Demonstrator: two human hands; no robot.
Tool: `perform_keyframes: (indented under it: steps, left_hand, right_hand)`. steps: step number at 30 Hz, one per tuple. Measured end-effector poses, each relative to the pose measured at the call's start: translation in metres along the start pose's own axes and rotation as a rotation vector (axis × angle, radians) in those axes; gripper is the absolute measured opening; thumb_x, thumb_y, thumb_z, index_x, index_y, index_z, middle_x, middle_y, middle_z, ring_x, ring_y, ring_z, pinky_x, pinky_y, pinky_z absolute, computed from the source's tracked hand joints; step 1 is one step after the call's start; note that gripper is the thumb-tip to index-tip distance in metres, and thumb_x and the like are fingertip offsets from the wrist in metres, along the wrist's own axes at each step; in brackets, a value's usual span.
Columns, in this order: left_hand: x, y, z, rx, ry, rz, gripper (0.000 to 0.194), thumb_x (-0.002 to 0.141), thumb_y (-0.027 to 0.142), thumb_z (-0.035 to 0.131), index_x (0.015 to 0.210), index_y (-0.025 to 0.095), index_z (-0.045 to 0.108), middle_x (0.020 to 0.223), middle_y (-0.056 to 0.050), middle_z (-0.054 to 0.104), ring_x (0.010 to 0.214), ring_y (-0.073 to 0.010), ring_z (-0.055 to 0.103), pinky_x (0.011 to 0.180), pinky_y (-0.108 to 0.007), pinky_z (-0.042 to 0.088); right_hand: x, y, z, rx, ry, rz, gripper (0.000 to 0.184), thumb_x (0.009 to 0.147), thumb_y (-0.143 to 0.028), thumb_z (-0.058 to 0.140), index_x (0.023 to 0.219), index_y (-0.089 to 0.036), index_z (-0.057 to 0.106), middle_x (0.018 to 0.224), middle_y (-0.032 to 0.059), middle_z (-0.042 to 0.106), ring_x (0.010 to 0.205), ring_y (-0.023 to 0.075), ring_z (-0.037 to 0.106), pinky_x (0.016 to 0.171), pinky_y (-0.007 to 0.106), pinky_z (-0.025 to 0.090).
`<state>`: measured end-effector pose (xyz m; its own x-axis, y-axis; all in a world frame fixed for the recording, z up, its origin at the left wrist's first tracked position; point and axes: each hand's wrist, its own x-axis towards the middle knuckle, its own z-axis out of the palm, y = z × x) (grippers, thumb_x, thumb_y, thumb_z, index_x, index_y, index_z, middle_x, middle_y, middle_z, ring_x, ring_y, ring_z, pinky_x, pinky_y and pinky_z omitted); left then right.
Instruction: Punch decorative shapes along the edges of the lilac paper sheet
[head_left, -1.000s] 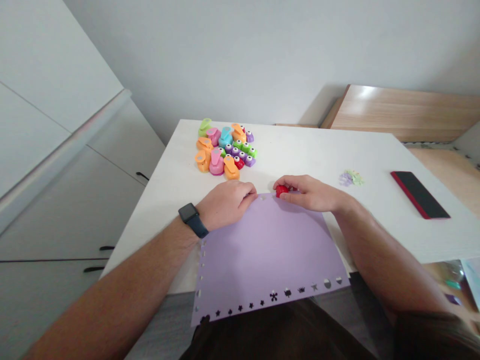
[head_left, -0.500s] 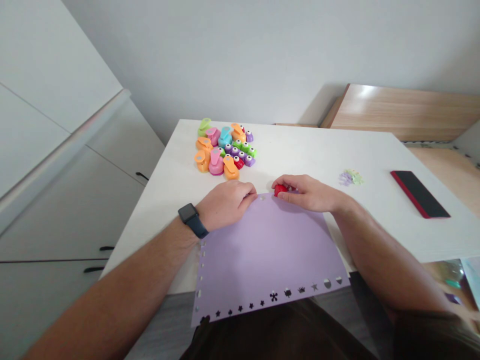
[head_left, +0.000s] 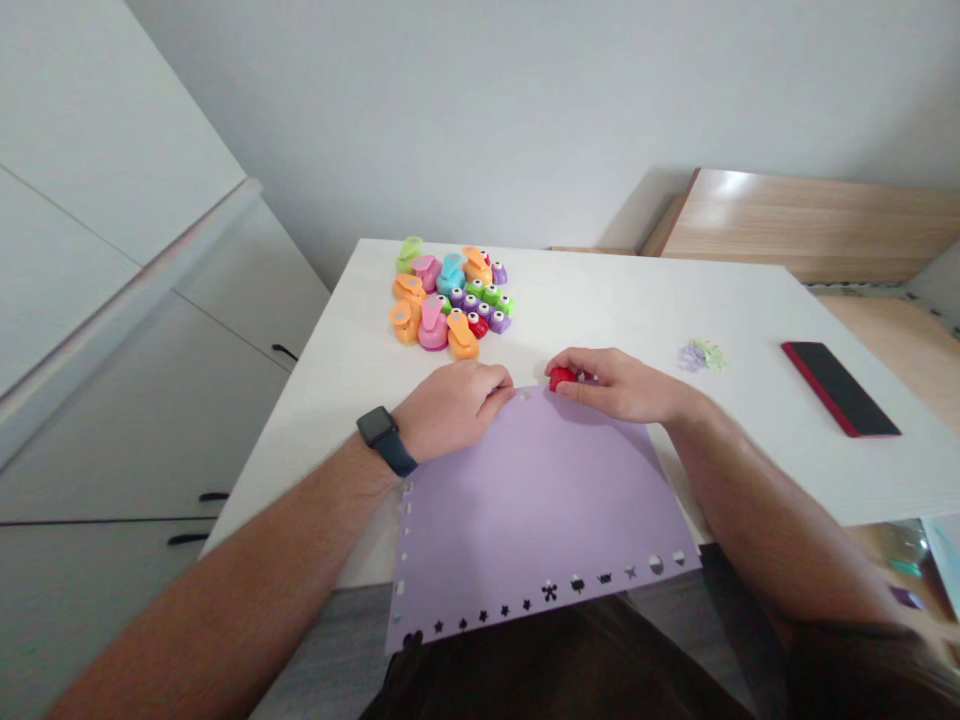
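A sheet of purple paper [head_left: 540, 490] lies over the table's front edge, its near end hanging toward my lap. Small shapes such as stars and a crown are cut along its near and left edges, and one hole shows at the far edge. My left hand [head_left: 461, 405] pinches the paper's far left edge between thumb and fingers; a dark watch [head_left: 385, 437] is on that wrist. At the far edge, my right hand [head_left: 607, 385] has its thumb and fingers around a red craft punch [head_left: 561, 379], which sits at the paper's rim. The punch's underside is hidden.
Several colourful craft punches [head_left: 433, 325] cluster at the back left of the white table [head_left: 600, 300]. Purple and green paper scraps [head_left: 703, 355] lie to the right, near a black and red flat case [head_left: 840, 388]. White cabinets [head_left: 112, 400] stand at left.
The near edge of the paper has shifted very slightly. Both hands keep their places and their grips.
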<state>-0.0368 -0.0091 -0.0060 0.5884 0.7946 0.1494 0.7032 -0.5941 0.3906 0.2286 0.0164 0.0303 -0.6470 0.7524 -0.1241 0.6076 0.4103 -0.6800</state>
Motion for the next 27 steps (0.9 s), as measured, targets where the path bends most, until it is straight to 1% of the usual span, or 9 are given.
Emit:
perform_keyframes:
  steps: [6, 14, 20, 23, 27]
  left_hand:
    - [0.0, -0.0001, 0.0002, 0.002, 0.002, 0.005, 0.026, 0.104, 0.032, 0.047, 0.099, 0.017, 0.069, 0.093, -0.007, 0.074, 0.09, -0.0238, 0.068, 0.079, -0.037, 0.047]
    - [0.0001, -0.0016, 0.0004, -0.018, 0.009, 0.003, 0.026, 0.104, 0.032, 0.048, 0.099, 0.018, 0.069, 0.093, -0.006, 0.074, 0.088, -0.0232, 0.068, 0.078, -0.037, 0.046]
    - [-0.0002, -0.0018, 0.0008, -0.019, 0.012, 0.0, 0.026, 0.104, 0.032, 0.047, 0.099, 0.018, 0.069, 0.093, -0.006, 0.074, 0.089, -0.0232, 0.068, 0.078, -0.036, 0.046]
    - [-0.0005, -0.0018, 0.0011, -0.015, 0.009, -0.001, 0.026, 0.104, 0.032, 0.047, 0.099, 0.018, 0.069, 0.093, -0.006, 0.074, 0.088, -0.0233, 0.068, 0.078, -0.037, 0.046]
    - [-0.0003, -0.0021, 0.0008, -0.01, 0.01, 0.002, 0.026, 0.104, 0.032, 0.047, 0.099, 0.018, 0.069, 0.093, -0.006, 0.074, 0.089, -0.0235, 0.068, 0.078, -0.037, 0.046]
  right_hand:
    - [0.0016, 0.0015, 0.0025, -0.032, 0.009, -0.033, 0.032, 0.097, -0.039, 0.057, 0.118, -0.017, 0.067, 0.099, 0.0058, 0.071, 0.086, 0.0179, 0.06, 0.08, 0.032, 0.045]
    - [0.0023, 0.0017, 0.0018, -0.036, 0.018, 0.027, 0.033, 0.097, -0.041, 0.056, 0.115, -0.017, 0.069, 0.094, 0.0049, 0.069, 0.082, 0.017, 0.057, 0.078, 0.031, 0.043]
    - [0.0022, 0.0062, 0.0016, 0.025, 0.017, 0.058, 0.034, 0.097, -0.044, 0.056, 0.113, -0.018, 0.069, 0.088, 0.0035, 0.066, 0.08, 0.0172, 0.056, 0.075, 0.031, 0.043]
    - [0.0022, 0.0067, 0.0012, 0.049, 0.012, 0.066, 0.033, 0.097, -0.044, 0.056, 0.113, -0.019, 0.069, 0.089, 0.0031, 0.065, 0.08, 0.017, 0.056, 0.075, 0.031, 0.043]
    - [0.0026, 0.0044, 0.0016, 0.025, 0.017, 0.059, 0.033, 0.096, -0.043, 0.056, 0.113, -0.018, 0.069, 0.09, 0.0036, 0.066, 0.081, 0.0169, 0.056, 0.076, 0.031, 0.043]
